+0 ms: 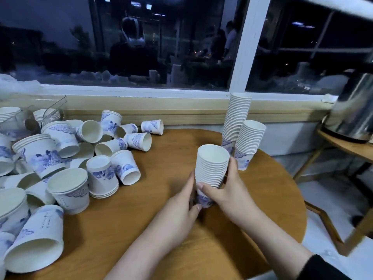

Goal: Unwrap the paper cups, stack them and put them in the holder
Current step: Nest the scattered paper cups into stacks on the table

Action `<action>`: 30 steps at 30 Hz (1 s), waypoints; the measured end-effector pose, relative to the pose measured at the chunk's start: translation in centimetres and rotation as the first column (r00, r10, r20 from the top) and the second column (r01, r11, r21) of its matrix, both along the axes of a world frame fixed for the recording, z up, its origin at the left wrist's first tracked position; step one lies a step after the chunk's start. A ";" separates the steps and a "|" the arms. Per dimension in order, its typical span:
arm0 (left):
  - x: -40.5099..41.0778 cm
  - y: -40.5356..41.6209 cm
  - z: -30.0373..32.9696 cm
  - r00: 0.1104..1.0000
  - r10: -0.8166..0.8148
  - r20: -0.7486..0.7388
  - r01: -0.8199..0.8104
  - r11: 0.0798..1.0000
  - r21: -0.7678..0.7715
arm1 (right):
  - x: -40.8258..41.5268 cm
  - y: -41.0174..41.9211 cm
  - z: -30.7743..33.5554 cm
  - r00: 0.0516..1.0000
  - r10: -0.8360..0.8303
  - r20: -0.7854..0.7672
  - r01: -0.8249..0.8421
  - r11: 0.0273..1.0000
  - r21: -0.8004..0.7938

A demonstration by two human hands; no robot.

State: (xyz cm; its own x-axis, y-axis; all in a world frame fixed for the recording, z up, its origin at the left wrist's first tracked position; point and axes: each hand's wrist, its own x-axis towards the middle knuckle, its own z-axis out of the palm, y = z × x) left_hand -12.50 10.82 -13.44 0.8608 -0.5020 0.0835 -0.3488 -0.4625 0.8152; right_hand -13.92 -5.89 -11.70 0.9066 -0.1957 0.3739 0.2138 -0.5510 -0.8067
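A stack of white paper cups with blue print [212, 168] stands upright on the round wooden table [165, 229]. My left hand [181, 207] grips its lower left side. My right hand [224, 188] wraps round its right side, thumb across the front. Two taller finished stacks stand behind it, one high [237, 118] and one shorter [249, 142]. Several loose cups and short stacks [66, 158] lie scattered over the table's left half. A clear plastic holder [51, 112] with cups in it sits at the far left by the window ledge.
A metal kettle [351, 112] stands on a wooden side table [343, 144] at the right. The window and its white frame [245, 47] run along the back. Crumpled clear wrapping [18, 85] lies on the ledge at the far left.
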 end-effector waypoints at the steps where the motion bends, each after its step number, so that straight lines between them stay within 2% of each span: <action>1: -0.1 -0.4 -0.1 1.000 -0.022 0.017 0.021 0.998 0.051 | 0.0 -1.0 -0.1 1.000 -0.017 0.001 0.017 1.000 0.011; 3: -0.1 -0.8 -0.3 0.998 -0.045 0.038 0.040 0.990 0.136 | -0.1 -3.1 0.1 0.997 -0.073 -0.001 0.073 0.997 0.032; 7: 0.9 -0.8 0.0 0.996 -0.048 0.074 0.034 0.981 0.189 | 0.5 -7.2 0.1 0.983 -0.180 -0.035 0.182 0.980 0.080; 10: 1.8 -0.3 0.3 0.997 0.012 0.075 -0.028 0.978 0.208 | 1.2 -9.5 -0.6 0.972 -0.226 -0.069 0.230 0.971 0.066; 15: 2.6 0.6 0.4 0.987 0.138 0.080 -0.150 0.975 0.164 | 1.2 -9.9 -1.5 0.959 -0.269 -0.090 0.277 0.956 0.096; 19: 2.7 1.5 1.3 0.957 0.256 0.139 -0.267 0.961 0.069 | -1.3 -8.0 -3.0 0.884 -0.467 -0.004 0.462 0.873 0.159; 21: 3.2 3.1 1.7 0.929 0.345 0.132 -0.347 0.938 -0.008 | -1.9 -5.8 -3.1 0.906 -0.423 0.001 0.415 0.890 0.189; 25: 3.7 6.8 2.1 0.849 0.521 0.084 -0.511 0.851 -0.119 | -0.6 0.0 -3.4 0.978 -0.178 -0.112 0.190 0.975 0.116; 30: 3.0 9.6 2.1 0.781 0.623 0.042 -0.596 0.765 -0.246 | 4.7 7.8 -3.7 0.981 0.002 -0.195 0.015 0.996 0.083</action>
State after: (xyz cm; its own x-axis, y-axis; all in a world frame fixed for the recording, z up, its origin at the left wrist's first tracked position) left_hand -9.51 20.43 -11.33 0.9562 0.1660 0.2409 -0.1484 -0.4346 0.8883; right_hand -9.26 1.86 -15.39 0.9590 -0.2252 0.1720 0.0442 -0.4807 -0.8758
